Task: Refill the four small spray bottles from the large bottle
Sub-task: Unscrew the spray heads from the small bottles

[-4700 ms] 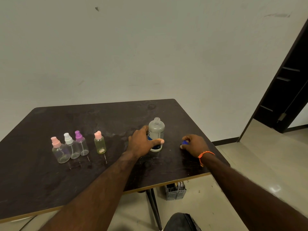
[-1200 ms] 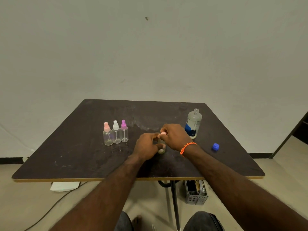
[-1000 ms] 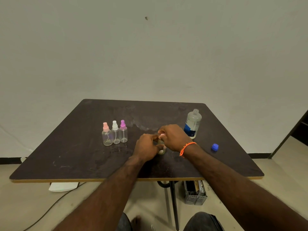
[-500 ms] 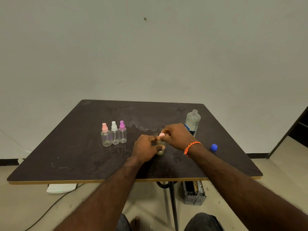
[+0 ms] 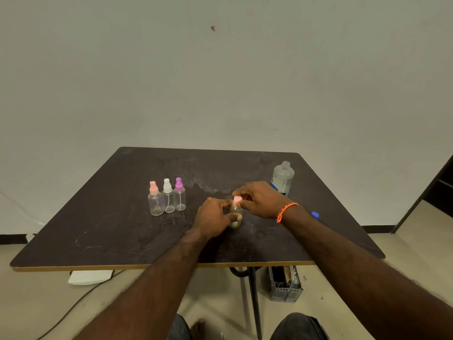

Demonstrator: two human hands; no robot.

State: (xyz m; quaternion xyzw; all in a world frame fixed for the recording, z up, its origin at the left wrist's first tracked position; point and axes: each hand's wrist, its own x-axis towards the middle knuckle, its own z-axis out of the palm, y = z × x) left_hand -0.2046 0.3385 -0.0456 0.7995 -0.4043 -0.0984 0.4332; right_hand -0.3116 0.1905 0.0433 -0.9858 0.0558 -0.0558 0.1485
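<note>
Head view: I hold a small yellowish spray bottle [image 5: 235, 213] upright on the dark surface [image 5: 117, 231], my left hand [image 5: 212, 220] curled round its body to steady it while my right hand [image 5: 259, 200] pinches its pink cap [image 5: 237, 199], which I judge is being unscrewed for filling. Three more small bottles [image 5: 167, 200] wait capped in a row to the left, looking nearly empty. The large bottle [image 5: 282, 177] stands uncapped behind my right hand, its blue cap [image 5: 315, 214] set aside near my wrist.

arms: bare, sleeveless | right wrist: orange braided band [image 5: 286, 210] | knees: dark trousers [image 5: 297, 326]
</note>
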